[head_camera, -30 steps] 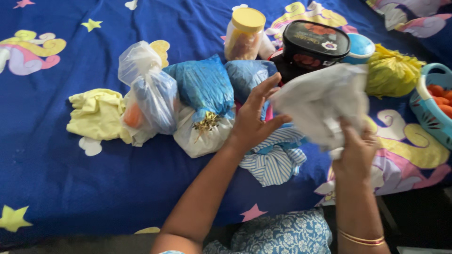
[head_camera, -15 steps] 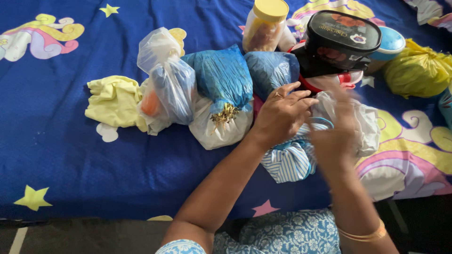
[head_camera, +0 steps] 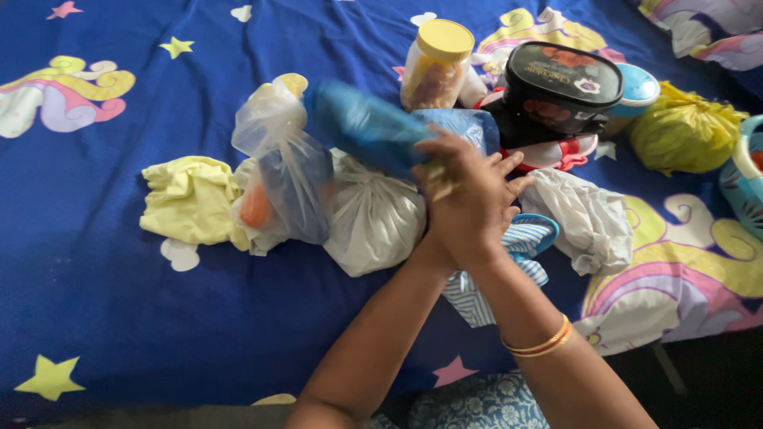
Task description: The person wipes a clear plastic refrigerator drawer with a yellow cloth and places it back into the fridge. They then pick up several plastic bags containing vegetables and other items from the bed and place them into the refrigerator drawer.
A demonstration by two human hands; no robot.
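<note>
Both my hands meet over the middle of the blue star-print bedsheet [head_camera: 119, 286]. My left hand [head_camera: 445, 171] and my right hand [head_camera: 485, 210], which has gold bangles at the wrist, overlap and grip the tied end of a blue plastic bag [head_camera: 362, 127]. That bag is lifted and tilted toward the upper left, and it is blurred. Under it lies a knotted white plastic bag [head_camera: 373, 222]. A second blue bag [head_camera: 473, 127] sits just beyond my fingers. A crumpled white bag [head_camera: 588, 218] lies to the right, with nothing holding it.
Left of the hands are a clear bag with blue and orange contents [head_camera: 282, 179] and a yellow cloth [head_camera: 187, 199]. Behind stand a yellow-lidded jar [head_camera: 433, 63], a black tub [head_camera: 560, 87] and a yellow bag [head_camera: 683, 127]. A striped cloth [head_camera: 501, 274] lies under my wrists. A blue basket [head_camera: 743, 183] is at the right edge.
My right hand let go of the crumpled white bag, which now lies on the sheet. Both hands closed on the blue bag and lifted it, tilting it leftward.
</note>
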